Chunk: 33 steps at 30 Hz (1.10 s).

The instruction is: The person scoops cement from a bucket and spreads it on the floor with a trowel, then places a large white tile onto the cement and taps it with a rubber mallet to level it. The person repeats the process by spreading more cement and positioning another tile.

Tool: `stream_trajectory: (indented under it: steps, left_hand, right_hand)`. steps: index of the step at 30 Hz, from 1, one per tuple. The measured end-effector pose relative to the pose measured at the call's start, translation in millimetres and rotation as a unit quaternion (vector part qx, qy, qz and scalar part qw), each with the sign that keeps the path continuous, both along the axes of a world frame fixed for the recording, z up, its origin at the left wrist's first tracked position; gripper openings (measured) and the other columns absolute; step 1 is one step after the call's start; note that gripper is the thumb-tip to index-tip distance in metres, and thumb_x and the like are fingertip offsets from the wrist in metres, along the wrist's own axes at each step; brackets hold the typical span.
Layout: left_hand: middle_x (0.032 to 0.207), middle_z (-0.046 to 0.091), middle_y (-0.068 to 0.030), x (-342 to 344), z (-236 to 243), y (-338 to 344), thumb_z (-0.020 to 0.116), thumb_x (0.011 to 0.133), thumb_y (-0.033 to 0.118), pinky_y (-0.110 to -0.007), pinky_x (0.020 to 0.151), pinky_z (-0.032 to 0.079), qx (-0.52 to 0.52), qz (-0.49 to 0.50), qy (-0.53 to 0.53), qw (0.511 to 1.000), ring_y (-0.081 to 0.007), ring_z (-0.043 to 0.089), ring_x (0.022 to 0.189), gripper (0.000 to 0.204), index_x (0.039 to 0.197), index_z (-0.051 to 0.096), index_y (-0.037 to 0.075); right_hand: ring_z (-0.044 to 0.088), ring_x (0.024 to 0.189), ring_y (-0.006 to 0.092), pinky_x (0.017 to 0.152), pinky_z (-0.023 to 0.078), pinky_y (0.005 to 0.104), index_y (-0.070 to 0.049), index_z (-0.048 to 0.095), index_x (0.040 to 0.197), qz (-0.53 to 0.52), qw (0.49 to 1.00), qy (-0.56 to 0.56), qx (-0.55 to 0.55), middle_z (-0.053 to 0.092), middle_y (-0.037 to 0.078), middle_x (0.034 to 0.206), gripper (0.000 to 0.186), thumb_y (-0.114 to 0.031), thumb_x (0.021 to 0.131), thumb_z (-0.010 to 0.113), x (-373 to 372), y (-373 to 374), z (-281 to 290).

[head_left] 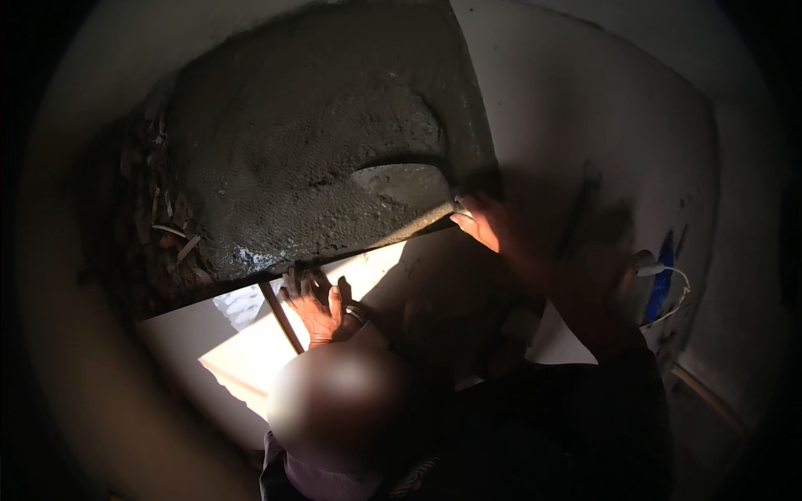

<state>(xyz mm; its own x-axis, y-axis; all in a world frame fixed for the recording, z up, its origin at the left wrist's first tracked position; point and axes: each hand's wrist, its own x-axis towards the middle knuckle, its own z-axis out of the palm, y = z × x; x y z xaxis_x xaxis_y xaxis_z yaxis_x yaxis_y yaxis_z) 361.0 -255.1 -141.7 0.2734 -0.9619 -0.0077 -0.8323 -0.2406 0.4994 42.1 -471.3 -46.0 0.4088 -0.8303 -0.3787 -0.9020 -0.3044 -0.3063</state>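
A thick layer of wet grey mortar [276, 142] covers the surface ahead of me, rough and lumpy with a shiny patch at its near edge. My right hand [480, 221] is closed round the handle end of a trowel, whose broad, mortar-smeared blade [405, 182] lies against the mortar. Left of it, my left hand [313, 307] has its fingers spread, pressed on the pale panel [251, 359] along the mortar's near edge. A light band circles that wrist. Nothing shows in the left hand, and shadow darkens its fingertips.
Broken chips and scraps [171, 230] lie along the mortar's left side. A pale, smudged wall [610, 108] rises at the right, with a white cable [687, 292] and a blue strip [660, 280] on it. Bright sunlight falls across the panel; much else is in deep shadow.
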Motion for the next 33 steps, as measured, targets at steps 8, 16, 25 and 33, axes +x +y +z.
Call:
stream_trajectory:
  steps: [8, 16, 25, 33]
  left_hand:
    - [0.146, 0.033, -0.0272, -2.3, 4.0, -2.8, 0.055, 0.089, 0.044, -0.063, 0.112, 0.011, 0.047, 0.007, 0.006, 0.999, -0.0450, 0.023, 0.140, 0.064, 0.132, 0.042, -0.003]
    - [0.146, 0.033, -0.0276, -1.8, 9.6, -4.9, 0.054, 0.089, 0.044, -0.063, 0.111, 0.011, 0.074, 0.009, 0.005, 0.997, -0.0454, 0.025, 0.139, 0.066, 0.134, 0.040, -0.003]
    - [0.146, 0.034, -0.0264, -0.4, 8.2, -4.1, 0.054, 0.088, 0.043, -0.062, 0.113, 0.009, 0.072, 0.000, 0.004, 0.997, -0.0448, 0.025, 0.139, 0.067, 0.135, 0.041, -0.002]
    - [0.144, 0.038, -0.0255, 1.5, 0.6, -1.0, 0.055, 0.085, 0.048, -0.062, 0.113, 0.011, 0.094, 0.021, 0.015, 0.995, -0.0437, 0.027, 0.139, 0.069, 0.131, 0.046, -0.003]
  right_hand:
    - [0.065, 0.086, 0.0372, 0.076, 0.052, 0.0465, -0.007, 0.063, 0.103, 0.074, 0.986, -0.014, -0.147, 0.067, 0.016, 0.089, 0.037, -0.041, 0.090, 0.062, -15.6, -235.6, -11.5]
    - [0.064, 0.085, 0.0395, 0.078, 0.049, 0.0486, 0.000, 0.062, 0.102, 0.090, 0.986, 0.029, -0.134, 0.066, 0.022, 0.086, 0.046, -0.046, 0.094, 0.055, 2.2, -206.7, -3.7]
    - [0.065, 0.065, 0.0264, 0.067, 0.052, 0.0430, 0.002, 0.059, 0.101, -0.260, 0.951, -0.083, 0.146, 0.061, 0.015, 0.075, 0.052, -0.048, 0.097, 0.046, 61.6, -250.1, -4.3]
    - [0.055, 0.056, 0.0166, 0.051, 0.050, 0.0325, -0.006, 0.053, 0.122, -0.449, 0.827, -0.293, 0.169, 0.055, 0.006, 0.075, 0.052, -0.051, 0.098, 0.045, 73.2, -204.0, 9.4]
